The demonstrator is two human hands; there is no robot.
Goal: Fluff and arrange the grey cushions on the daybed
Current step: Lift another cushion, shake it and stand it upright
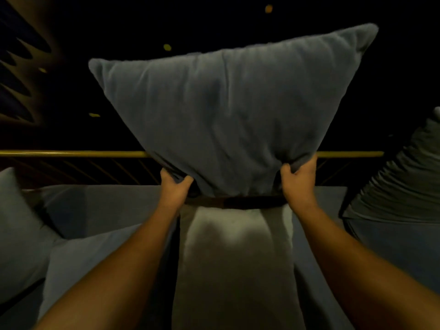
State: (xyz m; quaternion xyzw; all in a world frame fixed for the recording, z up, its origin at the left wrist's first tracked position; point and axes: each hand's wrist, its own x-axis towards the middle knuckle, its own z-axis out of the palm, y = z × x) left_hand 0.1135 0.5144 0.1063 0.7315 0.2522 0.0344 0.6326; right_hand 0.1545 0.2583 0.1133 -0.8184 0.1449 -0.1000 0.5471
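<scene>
I hold a large grey cushion (228,110) up in the air in front of me, above the daybed (114,206). My left hand (173,186) grips its lower left corner and my right hand (301,181) grips its lower right corner. The cushion's top corners spread wide and its bottom edge is bunched between my hands. Two more grey cushions (16,234) (90,258) lie at the left on the daybed. A paler cushion (235,270) lies lengthwise under my arms.
A ribbed grey cushion (400,182) leans at the right. A brass rail (71,153) runs along the back of the daybed. Beyond it the scene is dark, with a few small lights.
</scene>
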